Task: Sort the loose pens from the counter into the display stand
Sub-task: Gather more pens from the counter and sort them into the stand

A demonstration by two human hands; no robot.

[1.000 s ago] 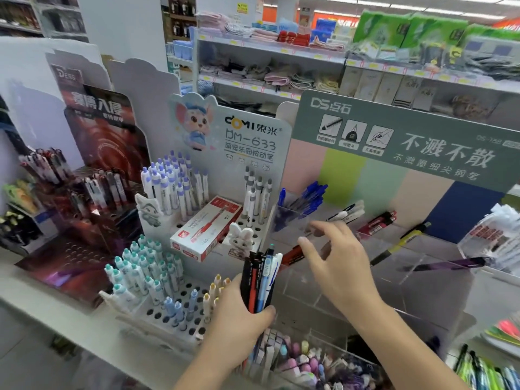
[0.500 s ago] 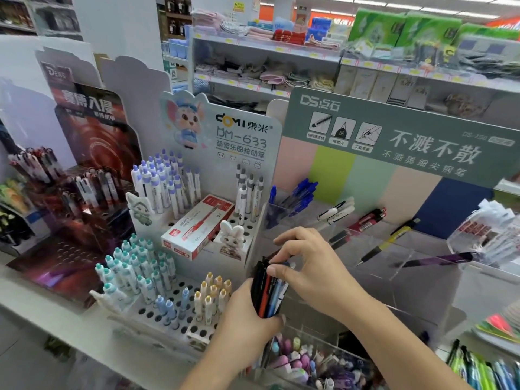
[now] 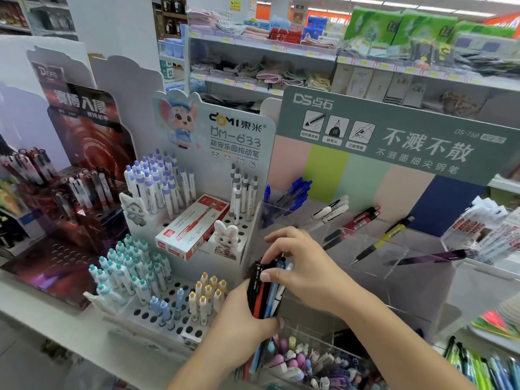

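My left hand (image 3: 239, 325) grips a bundle of pens (image 3: 264, 294), black, red, blue and white, held upright in front of the stands. My right hand (image 3: 304, 271) is on the top of that bundle, thumb and fingers pinching the upper ends of the pens. Behind the hands stands the clear acrylic display stand (image 3: 394, 249), with blue pens (image 3: 295, 192), white pens (image 3: 332, 209), red pens (image 3: 363, 220), a yellow-and-black pen (image 3: 385, 237) and a purple pen (image 3: 427, 256) in separate compartments.
A white holed pen stand (image 3: 157, 313) with teal, purple and yellow capped pens is at the left, with a red-and-white pen box (image 3: 194, 226) on it. A dark red stand (image 3: 70, 198) is further left. A clear bin of erasers (image 3: 315, 358) sits below my hands.
My right hand came back from the acrylic compartments to the top of the bundle and now pinches the pens there. The left hand has kept its hold on the bundle.
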